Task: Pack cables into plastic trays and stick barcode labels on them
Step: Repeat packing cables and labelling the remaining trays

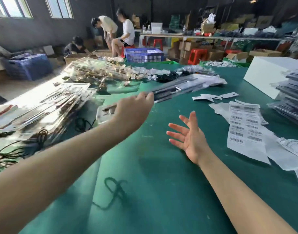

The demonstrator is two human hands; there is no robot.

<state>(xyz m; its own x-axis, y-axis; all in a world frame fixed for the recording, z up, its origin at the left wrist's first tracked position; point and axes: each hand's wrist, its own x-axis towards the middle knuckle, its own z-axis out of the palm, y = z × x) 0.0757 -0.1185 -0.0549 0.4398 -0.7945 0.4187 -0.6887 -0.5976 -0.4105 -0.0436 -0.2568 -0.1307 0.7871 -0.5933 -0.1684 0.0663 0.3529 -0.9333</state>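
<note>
Green felt covers the worktop (161,166), on which packing appears partly done. Along the right edge stands a stack of filled trays (290,98), dark cables visible through the clear plastic, beside a white box (266,75); these read as finished or near-finished work. Along the left edge lies a heap of clear trays (43,105), blurred and glaring in sunlight, with loose black cables (13,149) trailing at the near left corner; whether those trays are empty cannot be told. One more loose cable (114,190) lies on the bare felt near the front edge.

The left hand (134,108) reaches toward the middle of the worktop and pinches the near end of a long tray (177,88), which holds a dark cable and is lifted clear of the felt, pointing toward the far right. The right hand (187,135) hovers palm-up, fingers spread, holding nothing. Barcode label sheets (244,125) lie just right of it, with small white hang tabs (210,97) beyond; many labels remain unused, so a good deal of work is probably left.

Open room lies in the front centre, between both forearms; left and right margins are crowded, and the label sheets could be swept aside by a careless right arm
</note>
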